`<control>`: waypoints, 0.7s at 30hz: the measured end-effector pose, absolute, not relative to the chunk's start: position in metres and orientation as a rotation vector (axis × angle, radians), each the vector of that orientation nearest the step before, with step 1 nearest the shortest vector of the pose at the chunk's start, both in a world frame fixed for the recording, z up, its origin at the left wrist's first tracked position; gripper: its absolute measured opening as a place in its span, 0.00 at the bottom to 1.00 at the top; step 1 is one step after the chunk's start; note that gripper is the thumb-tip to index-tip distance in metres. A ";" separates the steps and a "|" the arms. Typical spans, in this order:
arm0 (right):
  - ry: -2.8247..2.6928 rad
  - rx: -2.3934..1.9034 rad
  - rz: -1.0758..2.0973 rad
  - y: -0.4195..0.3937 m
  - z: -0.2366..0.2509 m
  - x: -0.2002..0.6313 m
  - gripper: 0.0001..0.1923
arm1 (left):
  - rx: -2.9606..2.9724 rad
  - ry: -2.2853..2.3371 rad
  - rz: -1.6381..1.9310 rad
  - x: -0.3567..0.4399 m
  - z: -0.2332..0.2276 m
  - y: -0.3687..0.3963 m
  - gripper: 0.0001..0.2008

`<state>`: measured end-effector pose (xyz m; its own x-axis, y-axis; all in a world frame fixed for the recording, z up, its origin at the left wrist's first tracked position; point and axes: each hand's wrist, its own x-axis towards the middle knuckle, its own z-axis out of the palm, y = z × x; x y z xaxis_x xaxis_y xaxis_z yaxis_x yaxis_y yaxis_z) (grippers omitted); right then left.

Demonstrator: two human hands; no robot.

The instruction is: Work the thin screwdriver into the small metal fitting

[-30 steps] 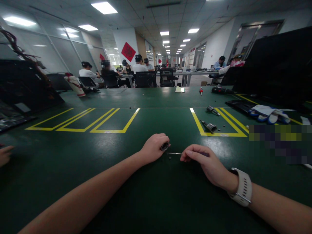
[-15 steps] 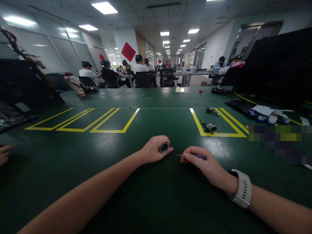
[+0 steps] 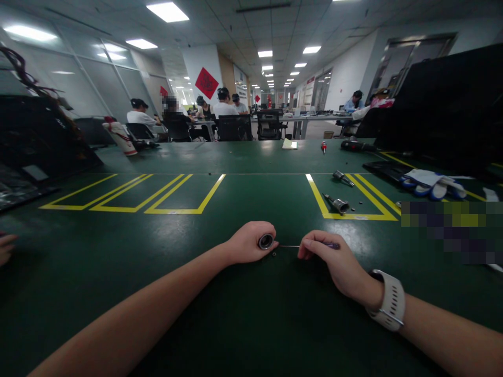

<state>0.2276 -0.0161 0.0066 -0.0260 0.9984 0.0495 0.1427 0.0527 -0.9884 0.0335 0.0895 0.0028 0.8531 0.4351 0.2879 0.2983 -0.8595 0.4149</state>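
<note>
My left hand [image 3: 250, 242] is wrapped round a hollow metal cylinder [image 3: 266, 241], its round opening turned towards me. My right hand [image 3: 325, 257] grips a thin screwdriver [image 3: 333, 245] with a dark purple handle. The slim shaft points left, its end close to my left fingertips; whether it touches the cylinder I cannot tell. Just below, a small dark nut-like piece [image 3: 274, 254] lies on the green table [image 3: 251, 314].
Inside the right yellow outline lie two metal parts, one nearer [image 3: 337, 204] and one farther [image 3: 342, 179], with small pieces beside them. Farther off are a red screwdriver [image 3: 324, 147], a power drill [image 3: 357, 146] and gloves [image 3: 434, 184]. Another person's hand [image 3: 6, 248] shows at left.
My right hand has drawn slightly to the right with the screwdriver, whose shaft now lies more level. My left hand and the cylinder have shifted a little down and right.
</note>
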 end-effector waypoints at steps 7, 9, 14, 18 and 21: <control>-1.127 -1.225 1.095 -0.014 0.006 0.227 0.10 | 2.562 0.584 0.601 0.033 0.005 0.091 0.08; -1.116 -1.225 1.109 -0.013 0.006 0.228 0.10 | 2.529 0.586 0.614 0.032 0.006 0.091 0.09; -1.149 -1.211 1.129 -0.012 0.004 0.231 0.10 | 2.465 0.561 0.579 0.030 0.010 0.091 0.13; -1.167 -1.254 1.113 -0.013 0.005 0.230 0.08 | 2.488 0.524 0.536 0.027 0.013 0.090 0.14; -1.189 -1.292 1.113 -0.014 0.007 0.228 0.10 | 2.561 0.483 0.466 0.025 0.014 0.088 0.13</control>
<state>0.2283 -0.0136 0.0074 0.0874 0.9962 0.0052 0.0604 -0.0001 -0.9982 0.0245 0.0883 0.0144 0.8792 0.4151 0.2339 0.2481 -0.8179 0.5192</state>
